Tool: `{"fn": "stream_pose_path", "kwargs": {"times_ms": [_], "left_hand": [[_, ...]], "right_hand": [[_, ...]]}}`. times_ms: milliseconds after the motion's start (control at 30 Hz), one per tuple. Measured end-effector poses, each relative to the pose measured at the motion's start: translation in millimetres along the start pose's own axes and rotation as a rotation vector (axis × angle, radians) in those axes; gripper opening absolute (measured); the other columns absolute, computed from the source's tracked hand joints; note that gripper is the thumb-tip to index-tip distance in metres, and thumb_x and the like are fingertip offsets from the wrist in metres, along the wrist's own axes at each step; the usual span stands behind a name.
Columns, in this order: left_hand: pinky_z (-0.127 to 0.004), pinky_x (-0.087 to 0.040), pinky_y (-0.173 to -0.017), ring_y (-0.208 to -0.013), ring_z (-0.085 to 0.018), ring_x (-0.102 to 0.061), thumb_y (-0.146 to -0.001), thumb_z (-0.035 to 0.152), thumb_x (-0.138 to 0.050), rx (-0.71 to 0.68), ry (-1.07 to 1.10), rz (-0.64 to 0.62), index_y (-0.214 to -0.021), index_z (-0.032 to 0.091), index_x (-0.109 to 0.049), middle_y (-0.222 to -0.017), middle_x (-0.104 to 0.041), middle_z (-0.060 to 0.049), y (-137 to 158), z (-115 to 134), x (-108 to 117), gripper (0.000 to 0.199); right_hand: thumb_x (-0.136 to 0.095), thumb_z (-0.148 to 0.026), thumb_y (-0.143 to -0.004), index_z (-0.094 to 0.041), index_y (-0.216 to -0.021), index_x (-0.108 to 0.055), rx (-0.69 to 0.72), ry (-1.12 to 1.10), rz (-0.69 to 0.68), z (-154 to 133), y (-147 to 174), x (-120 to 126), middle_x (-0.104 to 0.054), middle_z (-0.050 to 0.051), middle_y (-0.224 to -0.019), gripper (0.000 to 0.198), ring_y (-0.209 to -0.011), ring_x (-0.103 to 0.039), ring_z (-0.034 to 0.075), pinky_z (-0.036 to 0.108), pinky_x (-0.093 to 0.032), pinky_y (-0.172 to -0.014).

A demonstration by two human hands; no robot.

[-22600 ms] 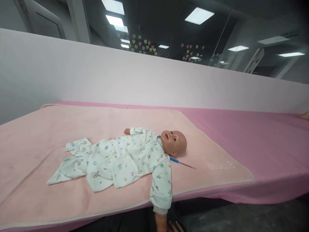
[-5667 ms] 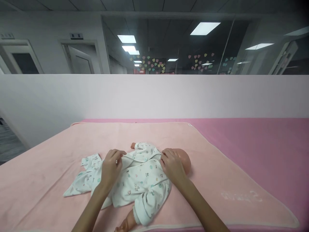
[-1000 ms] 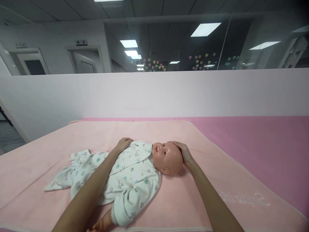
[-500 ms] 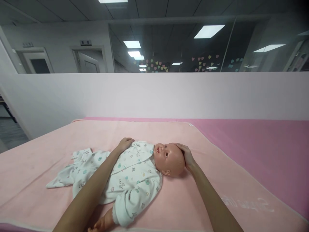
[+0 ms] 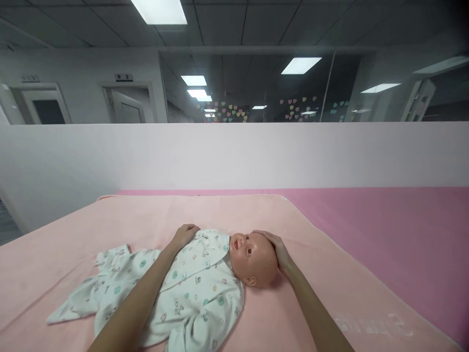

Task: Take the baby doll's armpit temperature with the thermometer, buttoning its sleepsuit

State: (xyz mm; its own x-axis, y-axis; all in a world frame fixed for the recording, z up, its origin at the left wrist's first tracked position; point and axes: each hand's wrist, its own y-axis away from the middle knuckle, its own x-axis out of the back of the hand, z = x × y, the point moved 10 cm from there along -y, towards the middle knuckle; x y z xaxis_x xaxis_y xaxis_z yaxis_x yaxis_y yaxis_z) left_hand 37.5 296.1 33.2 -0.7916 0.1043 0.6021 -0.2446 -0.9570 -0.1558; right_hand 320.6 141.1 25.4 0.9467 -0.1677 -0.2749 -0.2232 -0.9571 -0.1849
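Observation:
A baby doll [image 5: 205,278] lies on its back, its bald head [image 5: 256,261] to the right and its face turned up. It wears a white sleepsuit with small teal and grey prints; the empty-looking legs spread out to the left. My left hand [image 5: 185,235] rests on the far side of the doll's body, fingers laid over the cloth and partly hidden. Against the crown of the head, my right hand [image 5: 280,249] lies open, its fingers stretched along the far side of the forehead. My left forearm crosses over the sleepsuit.
Under the doll is a peach blanket [image 5: 322,274] with faint lettering at the lower right. A pink surface [image 5: 403,234] shows beyond its right edge. Behind stands a low white wall [image 5: 234,156], with glass bearing heart stickers above it.
The camera view has tilted up slightly, so the scene sits lower and the doll's near hand has left the frame. Both hands keep their places on the doll.

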Motion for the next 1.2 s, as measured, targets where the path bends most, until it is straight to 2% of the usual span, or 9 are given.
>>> {"fn": "stream_pose_path", "kwargs": {"times_ms": [200, 367, 467, 533, 767, 867, 967, 1067, 1200], "left_hand": [[-0.032, -0.045, -0.084, -0.093, -0.021, -0.057, -0.07, 0.039, -0.049, -0.023, 0.436, 0.099, -0.087, 0.015, -0.056, -0.091, -0.062, -0.011, 4.5, 20.3, 14.0, 0.03], [-0.023, -0.048, -0.06, -0.062, -0.011, -0.056, -0.067, 0.041, -0.061, -0.072, 0.829, -0.355, -0.07, 0.016, -0.049, -0.063, -0.054, -0.001, 42.6, 66.2, -25.6, 0.027], [-0.02, -0.04, -0.044, -0.049, -0.01, -0.051, -0.063, 0.04, -0.065, -0.078, 0.713, -0.654, -0.064, 0.015, -0.049, -0.057, -0.054, -0.001, 79.0, 89.1, -55.1, 0.03], [-0.019, -0.034, -0.041, -0.045, -0.008, -0.047, -0.064, 0.04, -0.064, -0.108, 0.534, -0.714, -0.062, 0.015, -0.05, -0.054, -0.054, -0.001, 96.3, 98.1, -64.9, 0.029], [-0.02, -0.027, -0.047, -0.051, -0.007, -0.042, -0.054, 0.032, -0.069, -0.353, -0.018, -0.408, -0.056, 0.016, -0.05, -0.053, -0.049, 0.004, 118.9, 124.8, -63.0, 0.024], [-0.019, -0.026, -0.048, -0.048, -0.006, -0.038, -0.061, 0.029, -0.062, -0.313, 0.176, -0.359, -0.059, 0.015, -0.048, -0.051, -0.045, 0.005, 113.8, 117.3, -60.1, 0.019], [-0.018, -0.02, -0.043, -0.041, -0.004, -0.029, -0.064, 0.035, -0.06, -0.101, 0.612, -0.274, -0.063, 0.016, -0.044, -0.046, -0.035, 0.008, 92.2, 87.3, -47.2, 0.024], [-0.018, -0.015, -0.042, -0.038, -0.002, -0.022, -0.057, 0.033, -0.063, 0.062, 0.889, -0.124, -0.058, 0.016, -0.039, -0.043, -0.029, 0.01, 73.3, 56.7, -32.9, 0.03], [-0.017, -0.018, -0.042, -0.04, -0.003, -0.028, -0.05, 0.024, -0.064, 0.138, 1.136, -0.128, -0.057, 0.017, -0.033, -0.044, -0.031, 0.009, 70.1, 48.3, -34.6, 0.033]], "right_hand": [[-0.058, -0.048, -0.068, -0.017, -0.081, -0.07, -0.011, -0.003, -0.047, -0.2, 2.1, -9.2, -0.067, 0.007, -0.092, 0.036, -0.094, -0.058, 0.025, 0.035, -0.04, -0.087], [-0.057, -0.046, -0.068, -0.016, -0.076, -0.069, -0.033, -0.016, -0.055, -0.7, 6.8, -12.8, -0.068, 0.007, -0.088, 0.033, -0.088, -0.059, 0.026, 0.035, -0.042, -0.083], [-0.058, -0.047, -0.067, -0.017, -0.076, -0.069, -0.046, -0.004, -0.03, 1.0, 7.7, -9.1, -0.068, 0.007, -0.088, 0.033, -0.088, -0.058, 0.026, 0.034, -0.042, -0.083], [-0.058, -0.048, -0.066, -0.017, -0.074, -0.069, -0.049, 0.008, -0.021, 2.0, 7.5, -7.1, -0.068, 0.007, -0.087, 0.034, -0.088, -0.058, 0.026, 0.035, -0.042, -0.083], [-0.058, -0.048, -0.065, -0.014, -0.077, -0.068, 0.016, 0.15, 0.011, -3.7, 6.2, -1.0, -0.067, 0.009, -0.092, 0.037, -0.091, -0.058, 0.026, 0.036, -0.042, -0.085], [-0.056, -0.044, -0.066, -0.014, -0.076, -0.067, 0.122, 0.314, 0.186, -21.6, 13.5, 14.9, -0.067, 0.009, -0.089, 0.034, -0.088, -0.059, 0.024, 0.035, -0.044, -0.082], [-0.052, -0.041, -0.071, -0.016, -0.078, -0.065, 0.303, 0.571, 0.453, -60.5, 37.3, 17.2, -0.067, 0.008, -0.086, 0.029, -0.086, -0.06, 0.023, 0.034, -0.045, -0.08], [-0.044, -0.035, -0.078, -0.018, -0.079, -0.064, 0.485, 0.906, 0.411, -93.0, 55.5, -41.6, -0.066, 0.007, -0.088, 0.026, -0.088, -0.059, 0.021, 0.034, -0.045, -0.079], [-0.041, -0.024, -0.081, -0.018, -0.077, -0.066, 0.721, 1.48, -0.192, -70.3, 58.7, -175.5, -0.056, 0.009, -0.118, 0.026, -0.116, -0.043, 0.025, 0.043, -0.029, -0.1]]}}
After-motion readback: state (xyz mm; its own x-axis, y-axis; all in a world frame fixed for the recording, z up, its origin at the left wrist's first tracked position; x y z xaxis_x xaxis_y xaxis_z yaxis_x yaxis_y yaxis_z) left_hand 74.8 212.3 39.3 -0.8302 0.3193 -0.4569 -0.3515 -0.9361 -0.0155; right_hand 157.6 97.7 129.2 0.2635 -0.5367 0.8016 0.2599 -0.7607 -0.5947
